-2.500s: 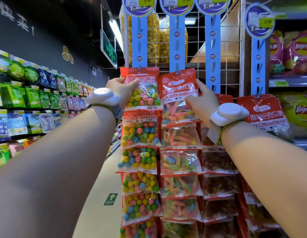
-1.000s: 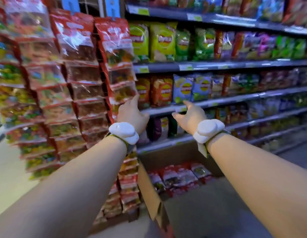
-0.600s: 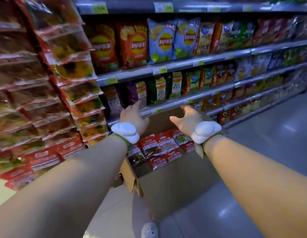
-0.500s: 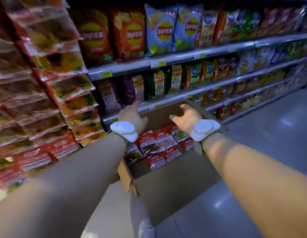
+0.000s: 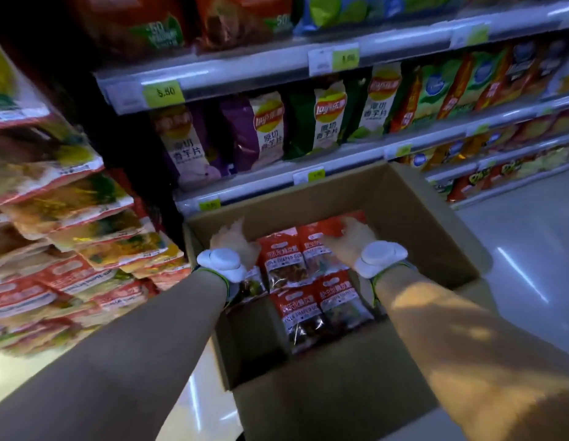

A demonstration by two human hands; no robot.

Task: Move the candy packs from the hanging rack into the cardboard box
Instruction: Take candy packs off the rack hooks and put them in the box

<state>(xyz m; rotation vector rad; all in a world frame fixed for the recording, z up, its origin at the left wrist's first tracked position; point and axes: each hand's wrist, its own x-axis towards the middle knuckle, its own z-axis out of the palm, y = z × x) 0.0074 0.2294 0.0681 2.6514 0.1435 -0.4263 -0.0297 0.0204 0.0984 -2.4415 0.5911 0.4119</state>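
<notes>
Both arms reach down into the cardboard box (image 5: 429, 224), left hand (image 5: 235, 241) and right hand (image 5: 351, 238) blurred above the candy packs (image 5: 295, 265), their grip unclear.

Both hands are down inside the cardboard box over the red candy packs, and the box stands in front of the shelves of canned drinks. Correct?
Not quite. The head view shows both hands, left and right, inside the cardboard box over the red candy packs, but the shelves behind hold chip bags, not canned drinks.
</notes>
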